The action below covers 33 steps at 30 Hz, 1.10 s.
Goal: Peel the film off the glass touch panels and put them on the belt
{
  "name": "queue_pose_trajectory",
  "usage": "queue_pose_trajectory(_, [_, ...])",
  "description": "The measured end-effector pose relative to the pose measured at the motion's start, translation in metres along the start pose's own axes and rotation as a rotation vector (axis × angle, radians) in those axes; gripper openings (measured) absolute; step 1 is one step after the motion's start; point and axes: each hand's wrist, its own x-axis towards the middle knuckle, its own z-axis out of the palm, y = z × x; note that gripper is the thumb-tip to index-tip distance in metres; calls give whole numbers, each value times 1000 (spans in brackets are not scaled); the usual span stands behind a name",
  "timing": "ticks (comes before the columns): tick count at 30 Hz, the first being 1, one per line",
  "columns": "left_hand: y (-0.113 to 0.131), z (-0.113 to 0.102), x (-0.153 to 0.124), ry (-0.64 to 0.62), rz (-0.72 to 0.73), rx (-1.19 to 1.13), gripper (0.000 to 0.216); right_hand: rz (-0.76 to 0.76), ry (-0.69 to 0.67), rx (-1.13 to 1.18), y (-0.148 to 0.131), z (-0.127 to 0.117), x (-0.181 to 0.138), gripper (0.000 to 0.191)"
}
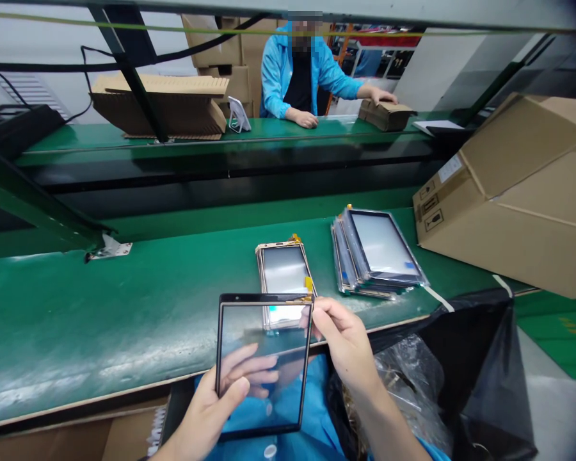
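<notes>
Between my hands is a clear glass touch panel (295,299) with a black frame, tilted up toward me. My left hand (221,397) grips its left edge, the thumb in front and the fingers showing through the glass behind. At the upper right corner my right hand (342,336) pinches the frame beside a small gold flex cable. Just beyond, a stack of smaller framed panels (284,266) lies on the green bench (173,307), its near end partly behind the glass. A taller stack of wrapped panels (381,243) stands to the right.
An open cardboard box (523,186) leans at the right. A black bag (489,358) with crumpled clear plastic (413,378) hangs off the bench edge. Across the bench, a person in a blue jacket (276,70) rests a hand on folded cardboard (386,116). A green post (43,198) rises at left.
</notes>
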Motion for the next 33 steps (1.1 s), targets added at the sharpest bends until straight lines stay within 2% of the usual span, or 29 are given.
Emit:
queue_pose_trajectory(3, [1,1,0,-2,10,3,36,20,-5,27,1,-1,-1,25])
queue_pose_trajectory(11, [-3,-9,-2,-68,32,85,35,-25,-2,49,5,0,3,27])
queue_pose_trajectory(15, [-1,-7,-5,-35,10,68,33,-49,12,3,7,-1,2,30])
queue_pose_trajectory(21, [4,-5,-6,-24,-25,43,34,-57,-54,-51,5,-5,0,30])
queue_pose_trajectory(27, [4,-6,-5,-5,2,40,33,-125,-129,-194,1,-9,0,30])
queue_pose_trajectory(33, [3,-6,-6,28,20,72,34,-113,-151,-223,-3,-14,2,31])
